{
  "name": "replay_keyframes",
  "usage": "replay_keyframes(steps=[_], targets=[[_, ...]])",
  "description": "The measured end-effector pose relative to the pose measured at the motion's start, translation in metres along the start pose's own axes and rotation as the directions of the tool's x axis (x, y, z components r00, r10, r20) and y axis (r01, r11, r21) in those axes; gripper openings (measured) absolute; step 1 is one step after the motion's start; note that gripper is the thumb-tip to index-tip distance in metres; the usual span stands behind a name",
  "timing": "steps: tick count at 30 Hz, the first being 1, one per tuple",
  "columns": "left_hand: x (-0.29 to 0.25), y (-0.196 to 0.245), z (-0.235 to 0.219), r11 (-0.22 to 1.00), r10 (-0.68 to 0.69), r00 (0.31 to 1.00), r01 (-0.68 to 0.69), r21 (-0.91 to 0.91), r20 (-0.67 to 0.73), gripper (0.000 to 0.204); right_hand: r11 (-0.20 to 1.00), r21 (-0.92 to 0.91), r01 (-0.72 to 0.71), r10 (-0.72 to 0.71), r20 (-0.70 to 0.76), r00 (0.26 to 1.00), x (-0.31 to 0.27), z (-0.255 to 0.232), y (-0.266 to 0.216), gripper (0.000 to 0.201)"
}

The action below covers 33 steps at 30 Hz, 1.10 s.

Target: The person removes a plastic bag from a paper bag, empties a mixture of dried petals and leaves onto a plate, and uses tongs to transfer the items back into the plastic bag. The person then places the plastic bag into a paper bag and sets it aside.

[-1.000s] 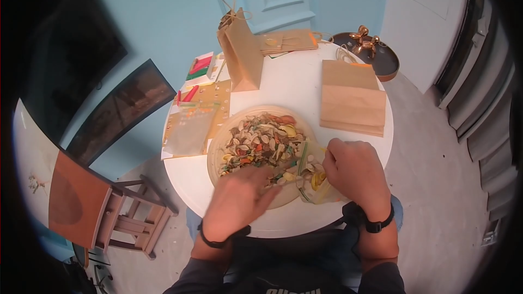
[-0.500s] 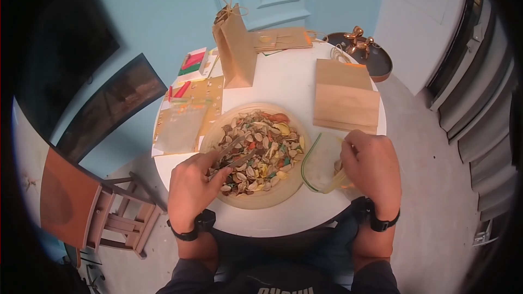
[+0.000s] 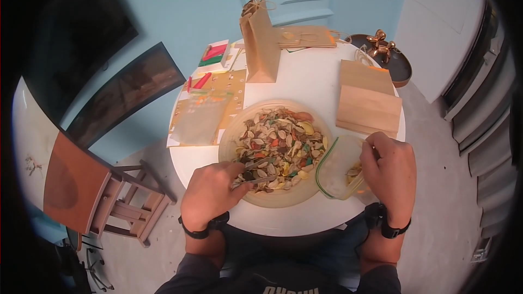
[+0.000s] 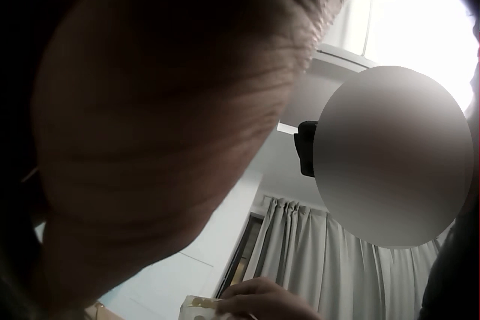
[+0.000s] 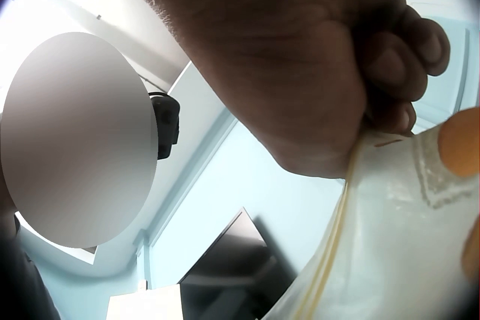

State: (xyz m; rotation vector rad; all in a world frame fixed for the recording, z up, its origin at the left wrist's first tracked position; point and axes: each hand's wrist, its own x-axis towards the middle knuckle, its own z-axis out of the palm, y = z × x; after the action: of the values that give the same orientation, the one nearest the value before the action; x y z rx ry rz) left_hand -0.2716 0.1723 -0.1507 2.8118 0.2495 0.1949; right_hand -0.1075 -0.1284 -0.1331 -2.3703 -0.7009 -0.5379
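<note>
Shows mottled beige, brown, orange, yellow and teal across the heap of thin dried pieces ahead of and between the left hand and right hand. Has pale tan on the round shallow bowl around them, and a bright green seal line along the clear plastic zip bag at the right hand. Turns plain kraft brown on the upright folded-paper bag beyond both hands. Carries small whitish marks on the golden-brown flat sheet beyond the left hand, with pinkish red on the short slim sticks there.

Matt brown paper bag, clear glossy plastic pouch, smooth white tabletop.
</note>
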Motion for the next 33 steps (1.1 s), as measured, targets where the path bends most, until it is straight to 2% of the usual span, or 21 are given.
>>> replay_keyframes(steps=[6, 9, 12, 18, 33], targets=[[-0.002, -0.009, 0.005, 0.991, -0.062, 0.994, 0.072, 0.115, -0.088, 0.031, 1.0, 0.0, 0.012, -0.012, 0.019, 1.0, 0.001, 0.004, -0.005, 0.012], [0.0, -0.018, 0.007, 0.967, -0.168, 0.977, 0.189, 0.168, -0.134, 0.033, 1.0, -0.008, 0.016, -0.016, 0.025, 1.0, 0.001, 0.006, -0.004, 0.011], [-0.001, -0.025, 0.005, 0.956, -0.228, 0.966, 0.246, 0.157, -0.123, 0.033, 1.0, -0.013, 0.008, -0.008, 0.037, 0.999, 0.0, 0.007, -0.005, 0.011], [0.001, -0.026, 0.011, 0.983, -0.114, 0.991, 0.122, 0.14, -0.063, 0.032, 1.0, -0.003, 0.02, -0.02, 0.051, 0.999, 0.0, 0.009, -0.006, 0.011], [0.01, -0.02, 0.016, 0.979, -0.096, 0.995, 0.098, 0.177, -0.018, 0.025, 0.999, 0.003, 0.039, -0.039, 0.06, 0.997, -0.002, 0.01, -0.003, 0.014]])
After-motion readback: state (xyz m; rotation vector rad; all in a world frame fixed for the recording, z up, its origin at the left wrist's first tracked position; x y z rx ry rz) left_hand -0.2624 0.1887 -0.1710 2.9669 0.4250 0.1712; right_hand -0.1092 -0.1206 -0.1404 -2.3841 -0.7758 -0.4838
